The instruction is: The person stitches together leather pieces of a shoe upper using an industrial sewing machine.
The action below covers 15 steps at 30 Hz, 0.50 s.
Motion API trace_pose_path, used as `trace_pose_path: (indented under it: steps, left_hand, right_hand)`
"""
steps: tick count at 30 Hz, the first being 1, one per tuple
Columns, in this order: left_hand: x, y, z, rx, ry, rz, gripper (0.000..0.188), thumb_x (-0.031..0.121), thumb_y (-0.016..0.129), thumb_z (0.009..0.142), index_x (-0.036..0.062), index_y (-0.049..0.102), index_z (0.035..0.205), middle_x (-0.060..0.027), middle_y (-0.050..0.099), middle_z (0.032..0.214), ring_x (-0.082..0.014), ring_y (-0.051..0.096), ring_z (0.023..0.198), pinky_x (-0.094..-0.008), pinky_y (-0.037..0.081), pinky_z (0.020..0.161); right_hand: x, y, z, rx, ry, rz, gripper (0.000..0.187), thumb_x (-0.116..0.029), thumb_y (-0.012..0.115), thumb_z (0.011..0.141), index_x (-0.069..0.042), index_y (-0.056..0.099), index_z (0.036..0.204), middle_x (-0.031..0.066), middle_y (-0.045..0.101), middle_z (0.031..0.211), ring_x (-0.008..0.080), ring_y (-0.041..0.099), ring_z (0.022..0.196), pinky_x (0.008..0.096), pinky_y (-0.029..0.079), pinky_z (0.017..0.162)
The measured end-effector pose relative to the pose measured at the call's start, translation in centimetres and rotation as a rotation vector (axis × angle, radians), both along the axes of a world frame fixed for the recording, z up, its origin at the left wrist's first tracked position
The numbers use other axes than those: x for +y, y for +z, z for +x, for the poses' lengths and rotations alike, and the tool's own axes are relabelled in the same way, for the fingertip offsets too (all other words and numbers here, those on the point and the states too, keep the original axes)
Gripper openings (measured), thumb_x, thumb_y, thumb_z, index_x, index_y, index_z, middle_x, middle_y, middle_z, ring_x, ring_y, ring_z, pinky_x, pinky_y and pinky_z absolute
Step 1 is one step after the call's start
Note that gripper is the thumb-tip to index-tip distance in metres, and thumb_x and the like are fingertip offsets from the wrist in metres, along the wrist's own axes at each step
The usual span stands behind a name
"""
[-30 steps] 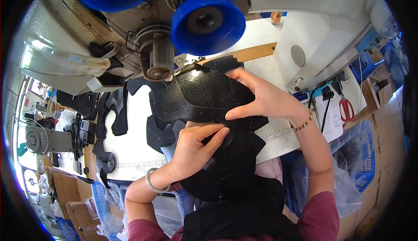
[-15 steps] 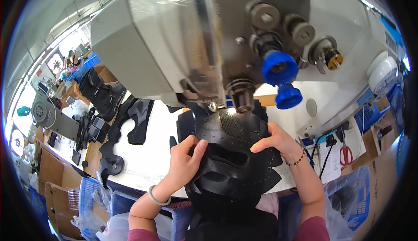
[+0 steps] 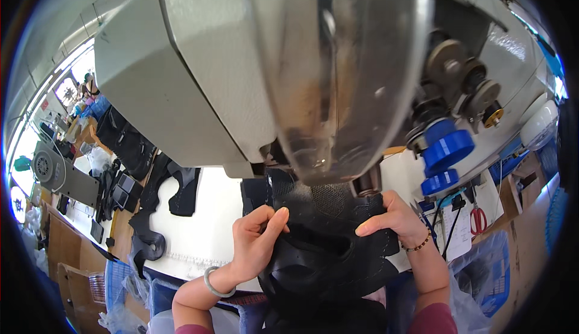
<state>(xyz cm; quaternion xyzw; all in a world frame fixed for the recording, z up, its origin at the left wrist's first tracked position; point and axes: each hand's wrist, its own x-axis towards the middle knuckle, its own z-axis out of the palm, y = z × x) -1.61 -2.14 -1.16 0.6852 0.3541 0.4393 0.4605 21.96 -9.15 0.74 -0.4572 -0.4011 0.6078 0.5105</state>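
Note:
A black boot upper (image 3: 319,270), leather-like with a mesh patch, a slot-shaped opening and a jagged right edge, lies under the head of a sewing machine (image 3: 211,62). My left hand (image 3: 256,237) pinches its left edge, thumb against curled fingers. On the right edge my right hand (image 3: 398,222) is closed, thumb on top and fingers mostly hidden beneath. The upper's far part passes below the machine's clear curved guard (image 3: 350,92), which hides the needle area. The near part hangs toward my lap.
More cut black pieces (image 3: 148,213) lie on the white table (image 3: 205,231) to the left, with a black boot (image 3: 126,144) beyond. Red-handled scissors (image 3: 478,219) hang at the right. Blue crates (image 3: 494,273) with plastic bags flank me below. Blue knobs (image 3: 447,152) project from the machine.
My view has shifted, so the machine head looms larger and its knobs sit farther right and lower. Both hands keep their hold on the upper, which appears slightly lower and farther right.

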Motion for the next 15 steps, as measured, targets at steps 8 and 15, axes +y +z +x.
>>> trace_pose_path:
  steps: [8,15]
  left_hand:
    - [1.9,-0.5,-0.4,-0.052,-0.051,-0.031,0.03,0.017,0.058,0.091,-0.0001,0.058,0.066,0.0043,0.049,0.058,-0.0013,0.034,0.056,-0.0211,0.026,0.049]
    - [2.9,0.6,-0.3,-0.061,-0.049,-0.076,0.033,0.018,0.059,0.09,0.0009,0.058,0.062,0.0049,0.05,0.058,-0.0011,0.034,0.056,-0.0206,0.025,0.05]
  right_hand:
    - [0.3,-0.8,-0.8,0.018,-0.025,0.111,0.041,0.001,0.075,0.063,0.004,0.064,0.102,0.0052,0.066,0.091,0.0097,0.06,0.079,0.0236,0.047,0.073]
    - [0.7,-0.5,-1.0,-0.011,-0.04,0.13,0.048,0.002,0.074,0.063,0.005,0.061,0.11,0.0056,0.067,0.091,0.0095,0.061,0.08,0.0218,0.047,0.074]
